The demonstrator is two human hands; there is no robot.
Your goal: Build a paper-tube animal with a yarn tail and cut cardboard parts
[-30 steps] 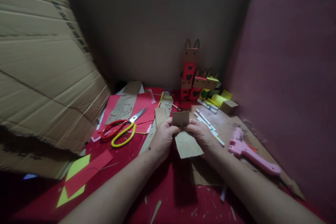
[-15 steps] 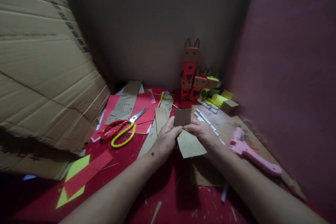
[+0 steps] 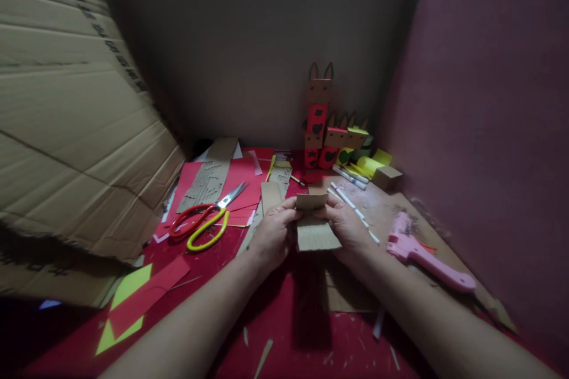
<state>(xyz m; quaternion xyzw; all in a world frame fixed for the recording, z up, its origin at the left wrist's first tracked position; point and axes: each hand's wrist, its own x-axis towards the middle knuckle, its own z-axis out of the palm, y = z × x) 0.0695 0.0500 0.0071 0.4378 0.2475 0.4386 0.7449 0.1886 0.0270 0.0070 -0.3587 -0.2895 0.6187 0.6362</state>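
A creased strip of cardboard (image 3: pixel 317 234) is held above the red table between both my hands. Its far part stands up as a small brown flap, and its paler part slopes toward me. My left hand (image 3: pixel 276 231) pinches the strip's left edge near the crease. At the right edge, my right hand (image 3: pixel 349 225) grips it the same way, fingers partly hidden behind the cardboard. Left of my hands lie scissors (image 3: pixel 208 219) with one red and one yellow handle, blades pointing away. A pink glue gun (image 3: pixel 424 257) rests to the right of my right forearm.
Paper-and-cardboard animal figures (image 3: pixel 320 130) with pointed ears stand at the back. White markers (image 3: pixel 351 204) lie on a cardboard sheet at right. Red paper (image 3: pixel 244 180) and cardboard strips are at left, beside a large carton wall (image 3: pixel 80 130). A purple wall (image 3: pixel 498 100) bounds the right.
The cardboard's upright flap has tipped and now shows shorter, and the pale part has swung left into line with it. My hands have shifted slightly, still gripping both sides.
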